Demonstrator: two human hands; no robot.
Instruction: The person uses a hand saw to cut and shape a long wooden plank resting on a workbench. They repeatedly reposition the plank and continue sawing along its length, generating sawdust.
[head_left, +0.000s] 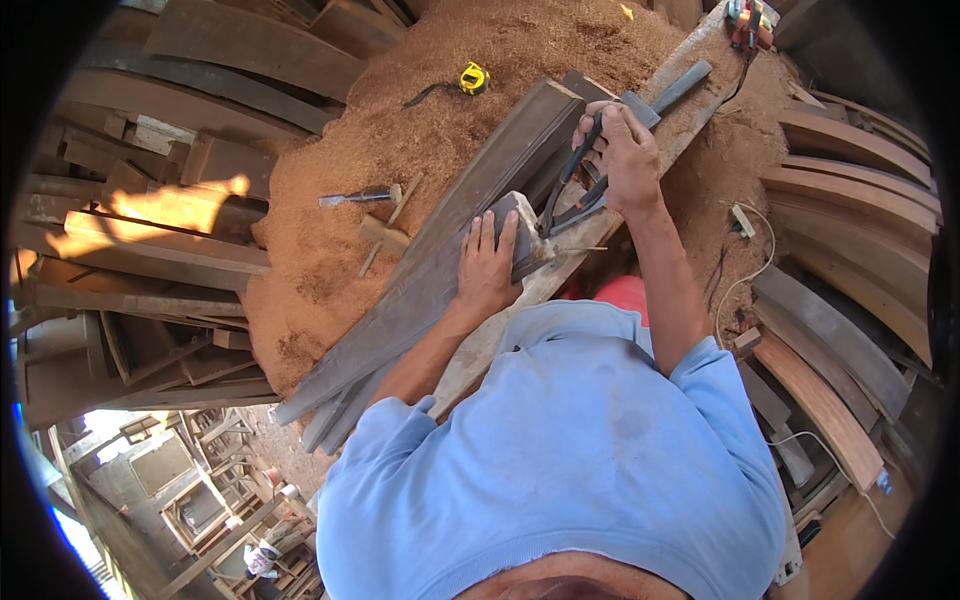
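Note:
My left hand (pixel 487 265) lies with fingers stretched over a dark wood block (pixel 527 240) that has a pale, rough end. The block rests on long dark boards (pixel 440 225) laid slantwise across a bench plank. Above and to the right, my right hand (pixel 622 150) is closed around a dark handle of pincers (pixel 578 160). Their other handle stands apart, and their jaws are at the block's pale end; whether they grip anything is too small to tell. A thin rod or nail (pixel 580 248) shows beside that end. A bluish-grey bar (pixel 683 86) lies just beyond my right hand.
Sawdust (pixel 330 260) is heaped around the boards. On it lie a yellow tape measure (pixel 474 78), a chisel (pixel 360 196) and a wooden marking gauge (pixel 385 234). A red power tool (pixel 750 28) sits far right. Stacked planks (pixel 850 190) and a cord (pixel 768 250) line the right side.

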